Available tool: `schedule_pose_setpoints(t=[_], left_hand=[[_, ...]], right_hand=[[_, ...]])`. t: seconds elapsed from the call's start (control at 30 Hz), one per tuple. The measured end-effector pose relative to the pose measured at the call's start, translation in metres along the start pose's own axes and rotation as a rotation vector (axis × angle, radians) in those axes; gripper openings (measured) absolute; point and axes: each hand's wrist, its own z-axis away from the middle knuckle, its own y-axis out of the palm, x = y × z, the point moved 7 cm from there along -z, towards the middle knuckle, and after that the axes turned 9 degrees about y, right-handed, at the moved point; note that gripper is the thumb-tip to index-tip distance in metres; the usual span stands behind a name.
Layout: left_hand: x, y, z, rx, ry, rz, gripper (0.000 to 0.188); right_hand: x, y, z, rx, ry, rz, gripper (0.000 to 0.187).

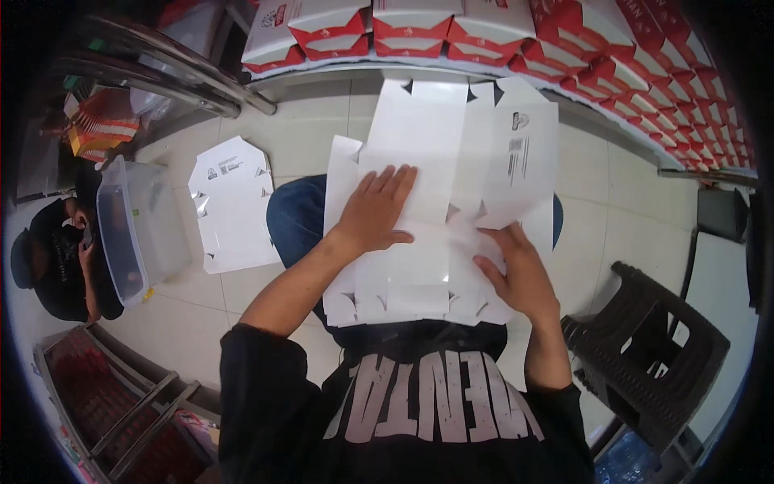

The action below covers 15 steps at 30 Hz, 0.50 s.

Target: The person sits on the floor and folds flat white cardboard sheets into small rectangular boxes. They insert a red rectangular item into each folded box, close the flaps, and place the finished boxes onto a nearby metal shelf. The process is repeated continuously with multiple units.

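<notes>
A flat white cardboard box blank (439, 153) lies unfolded across my lap, its far flaps reaching over the tiled floor. My left hand (377, 210) presses palm-down on the middle panel, fingers spread. My right hand (516, 270) rests on the blank's lower right part, fingers curled over a folded flap. Neither hand lifts the blank off my knees.
A second flat white blank (234, 202) lies on the floor to my left, beside a clear plastic tub (133, 230). Rows of folded red-and-white boxes (516, 32) line the far side. A dark plastic stool (653, 355) stands at right. Another person (56, 258) sits at far left.
</notes>
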Motion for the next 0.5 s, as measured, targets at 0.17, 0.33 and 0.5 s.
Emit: schedule_pose_setpoints(t=[0.17,0.33,0.5], left_hand=[[0.001,0.010,-0.030,-0.020,0.214,-0.415,0.051],[-0.024,-0.038,-0.008,-0.088,0.390,0.061,0.018],[-0.015,-0.057,0.010,0.021,-0.053,0.782,0.016]], right_hand=[[-0.028,0.012,0.010,-0.003,0.146,-0.037,0.043],[-0.003,-0.012,-0.001,-0.158,0.099,-0.113,0.044],[-0.022,-0.010,-0.003,-0.174,-0.161,-0.311,0.040]])
